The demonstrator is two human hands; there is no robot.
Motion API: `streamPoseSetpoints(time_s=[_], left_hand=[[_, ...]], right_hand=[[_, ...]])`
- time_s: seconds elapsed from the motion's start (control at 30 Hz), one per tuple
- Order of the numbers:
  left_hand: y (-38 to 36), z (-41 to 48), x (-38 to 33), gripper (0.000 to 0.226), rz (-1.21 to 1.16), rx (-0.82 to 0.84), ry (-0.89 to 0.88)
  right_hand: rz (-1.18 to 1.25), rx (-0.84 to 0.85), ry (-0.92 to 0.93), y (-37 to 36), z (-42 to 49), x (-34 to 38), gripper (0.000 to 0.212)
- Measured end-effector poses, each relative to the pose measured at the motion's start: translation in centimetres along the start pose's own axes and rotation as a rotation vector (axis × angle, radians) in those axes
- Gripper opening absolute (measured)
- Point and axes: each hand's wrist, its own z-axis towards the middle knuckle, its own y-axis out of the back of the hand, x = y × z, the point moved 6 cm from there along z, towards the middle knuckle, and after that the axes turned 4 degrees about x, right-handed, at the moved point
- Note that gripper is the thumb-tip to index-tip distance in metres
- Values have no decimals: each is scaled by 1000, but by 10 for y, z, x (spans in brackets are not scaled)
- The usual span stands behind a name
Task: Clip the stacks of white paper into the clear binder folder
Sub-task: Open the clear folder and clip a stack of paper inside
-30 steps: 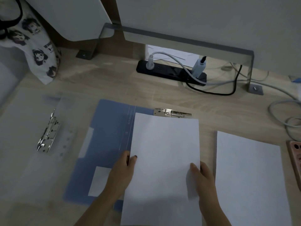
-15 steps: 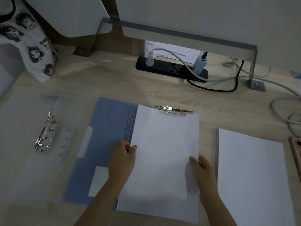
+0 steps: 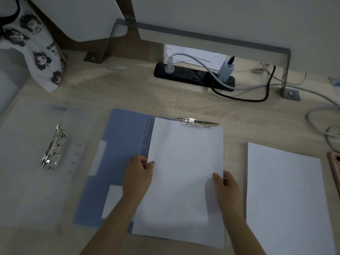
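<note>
A stack of white paper point(image 3: 184, 172) lies on the right half of an open blue folder point(image 3: 119, 153). Its top edge sits just under the folder's metal clip point(image 3: 196, 122). My left hand point(image 3: 138, 175) pinches the stack's left edge. My right hand point(image 3: 226, 188) grips its right edge, thumb on top. A clear binder folder point(image 3: 27, 162) lies open at the left with its metal clip point(image 3: 54, 146) on the spine. A second stack of white paper point(image 3: 287, 199) rests on the desk at the right.
A black power strip point(image 3: 193, 76) with plugs and cables sits at the back under a metal stand point(image 3: 202, 34). A printed cloth bag point(image 3: 36, 52) hangs at the back left. Cables point(image 3: 322, 115) loop at the right, beside a pink object point(image 3: 334, 170).
Both hands have slid the paper stack away from me, so its top edge now reaches the blue folder's clip. The stack has also settled flatter on the folder.
</note>
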Motion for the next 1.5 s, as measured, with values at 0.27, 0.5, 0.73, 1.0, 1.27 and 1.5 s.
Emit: streamPoseSetpoints(time_s=[0.27, 0.5, 0.73, 1.0, 1.27, 1.5], left_hand=[[1, -2, -2, 12, 74, -13, 23], [2, -6, -12, 46, 269, -125, -189], [-28, -6, -8, 52, 574, -15, -601], [-37, -7, -2, 61, 664, 0, -612], [-36, -7, -2, 60, 668, -1, -598], [-36, -6, -2, 60, 605, 16, -601]], right_hand=[[-84, -37, -19, 0, -3, 2, 34], [-362, -224, 72, -3, -13, 21, 42], [-709, -269, 397, -9, -19, 41, 40], [-74, 100, 107, -11, 25, 91, 48], [700, 42, -84, -17, 52, 119, 36], [201, 1, 330, -26, 46, 148, 60]])
